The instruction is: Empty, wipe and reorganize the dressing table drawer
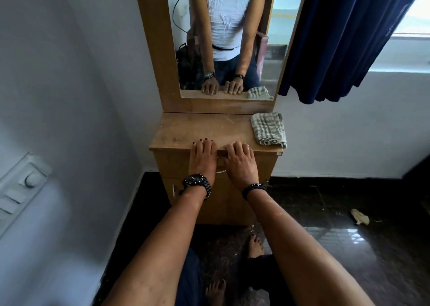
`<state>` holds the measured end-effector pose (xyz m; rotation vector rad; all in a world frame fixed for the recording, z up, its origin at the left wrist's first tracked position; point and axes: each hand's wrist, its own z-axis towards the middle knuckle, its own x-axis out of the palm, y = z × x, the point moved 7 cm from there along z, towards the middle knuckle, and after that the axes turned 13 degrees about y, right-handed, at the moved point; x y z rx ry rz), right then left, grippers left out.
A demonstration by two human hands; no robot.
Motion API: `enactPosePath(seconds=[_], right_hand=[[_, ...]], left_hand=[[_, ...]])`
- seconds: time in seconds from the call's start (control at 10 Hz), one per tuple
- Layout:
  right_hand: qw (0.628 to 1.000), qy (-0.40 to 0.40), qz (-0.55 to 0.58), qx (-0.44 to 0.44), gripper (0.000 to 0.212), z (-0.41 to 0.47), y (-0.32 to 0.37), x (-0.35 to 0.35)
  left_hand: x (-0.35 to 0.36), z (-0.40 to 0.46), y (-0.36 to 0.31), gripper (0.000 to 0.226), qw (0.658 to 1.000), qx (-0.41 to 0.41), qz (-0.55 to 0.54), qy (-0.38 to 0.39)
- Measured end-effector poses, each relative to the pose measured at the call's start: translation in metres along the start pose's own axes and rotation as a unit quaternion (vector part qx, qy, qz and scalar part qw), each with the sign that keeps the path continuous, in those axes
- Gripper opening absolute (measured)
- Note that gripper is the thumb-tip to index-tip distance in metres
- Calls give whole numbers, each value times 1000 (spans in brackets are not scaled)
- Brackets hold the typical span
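Note:
A wooden dressing table (181, 131) with a tall mirror (228, 37) stands against the wall. Its drawer front (172, 163) lies flush with the cabinet, just under the top. My left hand (203, 159) lies flat with straight fingers over the table's front edge, a black watch on its wrist. Beside it, my right hand (240, 161) also rests on the front edge, with its fingers slightly bent over the top. A folded grey checked cloth (268, 128) sits on the right end of the tabletop, apart from both hands. The drawer's handle is mostly hidden behind my hands.
A white wall with a switch panel (21, 189) is on the left. A dark blue curtain (349, 37) hangs at the right by a window. The dark glossy floor (349, 247) carries a pale scrap (359, 216). My bare feet (256, 245) stand before the cabinet.

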<state>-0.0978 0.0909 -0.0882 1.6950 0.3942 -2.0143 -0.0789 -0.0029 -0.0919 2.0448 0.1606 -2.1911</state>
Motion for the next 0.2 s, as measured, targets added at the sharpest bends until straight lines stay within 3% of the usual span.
enactPosePath(seconds=[0.2], right_hand=[[991, 81, 103, -3, 49, -34, -1, -8]], left_hand=[[-14, -25, -12, 49, 999, 11, 22, 44]])
